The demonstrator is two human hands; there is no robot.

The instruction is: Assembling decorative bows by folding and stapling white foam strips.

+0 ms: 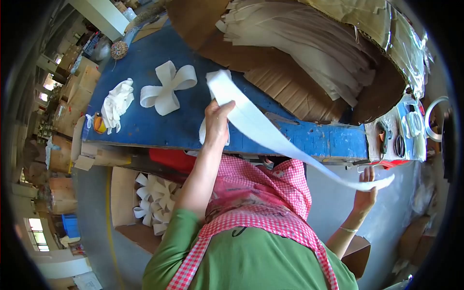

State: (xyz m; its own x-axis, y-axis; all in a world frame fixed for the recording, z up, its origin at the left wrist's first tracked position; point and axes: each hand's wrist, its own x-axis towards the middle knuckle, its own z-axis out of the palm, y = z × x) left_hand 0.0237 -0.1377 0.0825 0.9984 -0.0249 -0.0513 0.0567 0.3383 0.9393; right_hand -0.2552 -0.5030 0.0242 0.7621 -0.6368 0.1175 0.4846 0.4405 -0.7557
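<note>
Clamped white fabric strip in left hand, above blue tabletop; ran it past tabletop edge across right hand; could not tell whether closed. Risked twisting from uneven pull, slipping from loose support. Could not see right thumb or identify white piece behind left wrist.

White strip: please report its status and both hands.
Left hand grips white strip over blue bench; right hand near its free end. Strip slants between them. Open carton beyond.

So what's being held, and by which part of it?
A white strip: the left hand holds it near its upper end; the right hand is near the other, grip unclear.
</note>
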